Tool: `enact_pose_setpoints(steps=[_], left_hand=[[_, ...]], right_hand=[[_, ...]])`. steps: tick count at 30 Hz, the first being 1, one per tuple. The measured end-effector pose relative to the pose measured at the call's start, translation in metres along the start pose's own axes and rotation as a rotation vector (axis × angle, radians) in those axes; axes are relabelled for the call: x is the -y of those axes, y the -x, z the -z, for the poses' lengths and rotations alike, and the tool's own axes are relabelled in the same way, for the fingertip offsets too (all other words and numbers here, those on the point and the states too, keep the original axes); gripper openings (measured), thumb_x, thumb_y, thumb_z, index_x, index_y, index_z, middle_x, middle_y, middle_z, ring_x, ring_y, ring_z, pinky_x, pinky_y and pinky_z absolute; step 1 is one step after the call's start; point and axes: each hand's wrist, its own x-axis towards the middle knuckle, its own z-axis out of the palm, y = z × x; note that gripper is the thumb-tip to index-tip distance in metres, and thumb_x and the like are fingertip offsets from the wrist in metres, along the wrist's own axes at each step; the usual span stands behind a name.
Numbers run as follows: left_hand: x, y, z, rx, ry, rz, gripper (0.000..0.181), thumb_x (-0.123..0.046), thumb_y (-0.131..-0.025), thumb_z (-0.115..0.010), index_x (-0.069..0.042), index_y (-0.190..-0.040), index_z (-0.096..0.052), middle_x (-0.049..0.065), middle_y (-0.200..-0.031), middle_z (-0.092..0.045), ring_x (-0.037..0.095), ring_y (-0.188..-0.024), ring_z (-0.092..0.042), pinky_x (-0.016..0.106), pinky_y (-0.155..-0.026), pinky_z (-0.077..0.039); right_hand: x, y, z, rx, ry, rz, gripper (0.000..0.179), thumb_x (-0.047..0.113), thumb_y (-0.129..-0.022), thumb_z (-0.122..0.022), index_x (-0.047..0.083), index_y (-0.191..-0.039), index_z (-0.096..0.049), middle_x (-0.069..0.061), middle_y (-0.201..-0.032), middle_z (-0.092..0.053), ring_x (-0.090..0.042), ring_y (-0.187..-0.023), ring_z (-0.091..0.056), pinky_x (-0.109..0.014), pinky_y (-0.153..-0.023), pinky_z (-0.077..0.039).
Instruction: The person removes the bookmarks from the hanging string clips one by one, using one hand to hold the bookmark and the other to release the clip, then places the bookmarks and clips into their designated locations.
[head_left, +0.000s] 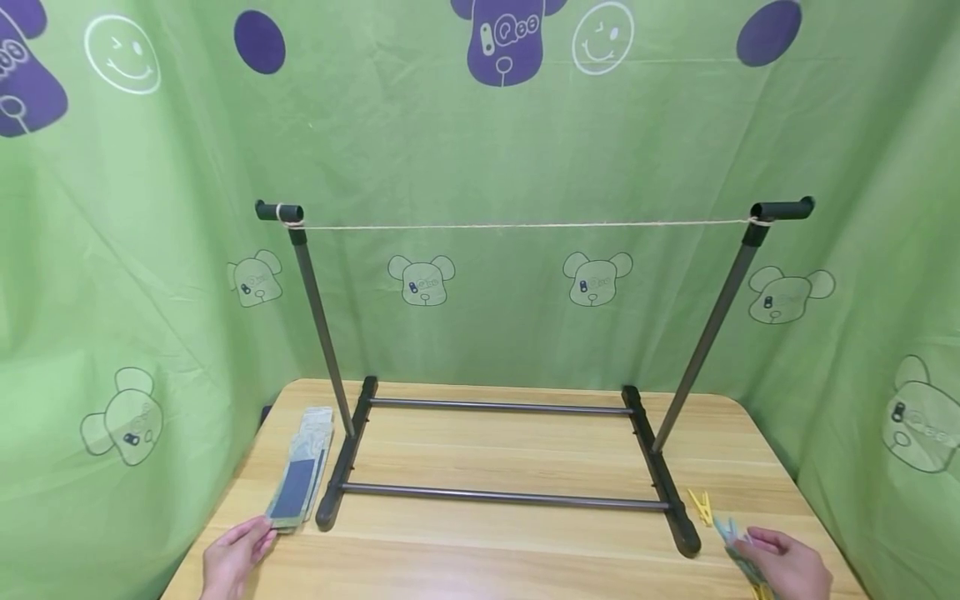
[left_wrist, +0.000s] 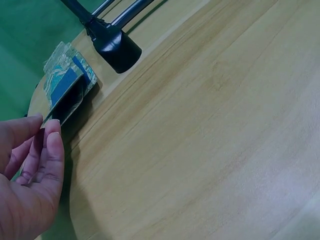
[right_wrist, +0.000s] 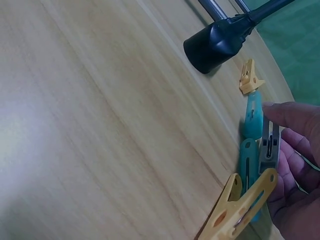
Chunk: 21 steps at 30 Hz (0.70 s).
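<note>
At the table's left side my left hand point(head_left: 232, 557) pinches the near edge of the top card of a fanned stack of flat printed cards point(head_left: 296, 492), bluish with patterned borders. In the left wrist view that card's near end point(left_wrist: 65, 95) is lifted off those beneath it. On the right, my right hand point(head_left: 791, 567) pinches a grey clothespin point(right_wrist: 270, 147) between thumb and fingers. Beside it runs a row of clothespins: a small yellow clothespin point(right_wrist: 248, 77), a teal clothespin point(right_wrist: 253, 115), another teal one, and a larger yellow clothespin point(right_wrist: 240, 207) nearest the camera.
Between the hands stands a dark metal rack point(head_left: 502, 497) with two uprights on the wooden table point(head_left: 465, 550). A thin string point(head_left: 525, 226) is tied across its tops. Green printed curtains point(head_left: 480, 150) enclose the table at the back and sides.
</note>
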Motion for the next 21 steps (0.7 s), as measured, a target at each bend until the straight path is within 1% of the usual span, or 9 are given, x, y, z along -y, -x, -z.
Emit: enact_pose_setpoints(steps=[5,10,12,16,18,21], left_hand=[[0.000,0.000,0.001,-0.002,0.000,0.007,0.016,0.004,-0.089,-0.064,-0.010,-0.084,-0.069,0.005,-0.076,-0.070,0.012,-0.072,-0.069,0.024,-0.077,-0.058],[-0.001,0.001,0.001,-0.003,-0.001,0.003,0.017,0.004,-0.090,-0.064,-0.012,-0.083,-0.069,0.004,-0.077,-0.071,0.012,-0.072,-0.069,0.025,-0.076,-0.058],[-0.003,0.002,0.001,-0.004,-0.002,0.010,0.018,0.003,-0.090,-0.065,-0.013,-0.083,-0.069,0.004,-0.077,-0.071,0.012,-0.072,-0.069,0.025,-0.076,-0.058],[-0.006,0.003,0.003,0.011,-0.016,0.030,0.018,-0.001,-0.090,-0.066,-0.018,-0.083,-0.070,0.003,-0.076,-0.071,0.012,-0.072,-0.069,0.026,-0.075,-0.058],[-0.007,0.003,0.004,0.009,-0.030,0.035,0.020,-0.004,-0.091,-0.066,-0.021,-0.082,-0.070,0.002,-0.076,-0.071,0.012,-0.071,-0.068,0.027,-0.074,-0.059],[-0.011,0.004,0.004,-0.005,-0.040,0.027,0.023,-0.004,-0.091,-0.066,-0.024,-0.080,-0.070,0.001,-0.075,-0.071,0.011,-0.071,-0.068,0.026,-0.072,-0.059]], right_hand=[[-0.001,-0.003,-0.003,-0.011,-0.013,-0.013,0.084,0.058,-0.067,-0.082,-0.009,-0.114,-0.063,-0.013,-0.085,-0.072,-0.022,-0.070,-0.066,-0.043,-0.066,-0.053],[-0.001,-0.003,-0.003,-0.023,-0.002,-0.015,0.085,0.059,-0.067,-0.081,-0.009,-0.116,-0.062,-0.013,-0.085,-0.072,-0.023,-0.072,-0.066,-0.044,-0.067,-0.052],[0.000,-0.002,-0.003,-0.033,-0.006,-0.021,0.085,0.058,-0.067,-0.081,-0.008,-0.117,-0.062,-0.013,-0.085,-0.072,-0.023,-0.072,-0.066,-0.042,-0.066,-0.052],[0.001,-0.001,-0.003,-0.047,-0.041,-0.015,0.084,0.053,-0.067,-0.084,-0.009,-0.117,-0.060,-0.013,-0.084,-0.071,-0.021,-0.068,-0.065,-0.035,-0.058,-0.052],[0.001,0.000,-0.002,-0.057,-0.045,-0.005,0.082,0.052,-0.068,-0.084,-0.009,-0.118,-0.060,-0.014,-0.085,-0.071,-0.019,-0.066,-0.065,-0.031,-0.055,-0.051],[0.003,0.000,0.000,-0.068,-0.043,0.006,0.081,0.051,-0.070,-0.083,-0.008,-0.120,-0.059,-0.014,-0.087,-0.071,-0.017,-0.066,-0.064,-0.028,-0.054,-0.050]])
